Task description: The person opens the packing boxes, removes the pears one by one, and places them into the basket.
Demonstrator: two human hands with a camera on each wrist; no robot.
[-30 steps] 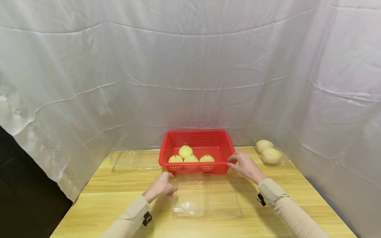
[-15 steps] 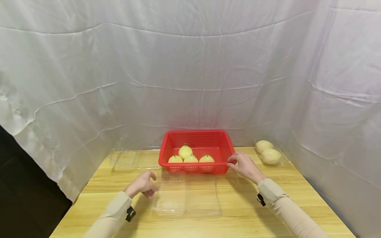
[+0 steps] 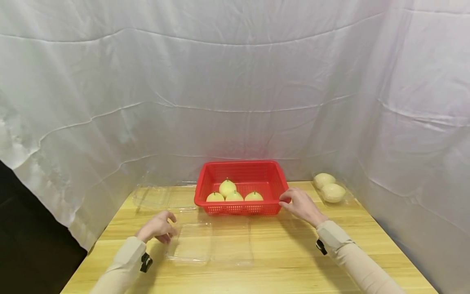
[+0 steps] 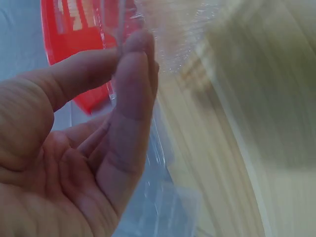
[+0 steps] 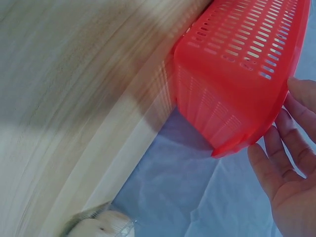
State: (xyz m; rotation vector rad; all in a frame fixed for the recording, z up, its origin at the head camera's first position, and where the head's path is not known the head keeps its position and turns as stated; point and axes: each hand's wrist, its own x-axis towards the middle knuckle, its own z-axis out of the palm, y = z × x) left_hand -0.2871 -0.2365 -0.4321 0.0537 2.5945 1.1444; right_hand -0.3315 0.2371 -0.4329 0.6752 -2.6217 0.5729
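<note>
My left hand (image 3: 158, 228) pinches the left edge of an open clear plastic clamshell box (image 3: 230, 247) on the table. In the left wrist view, thumb and fingers (image 4: 133, 94) meet on the thin clear edge. My right hand (image 3: 302, 205) holds the front right corner of a red plastic basket (image 3: 238, 164). The right wrist view has the thumb and fingertips on the rim of the basket (image 5: 217, 94). Several pale yellow-green pears, stems up, sit in the basket; one is the rear pear (image 3: 227, 188).
Behind my left hand lies another open clear clamshell box (image 3: 150, 197), left of the basket. At the back right, a clear package holds two pale pears (image 3: 333, 192). White cloth (image 3: 235, 81) hangs behind the wooden table (image 3: 293, 265).
My left hand has moved left across the table, and the clear clamshell box has slid left with it. The right hand stays at the basket corner.
</note>
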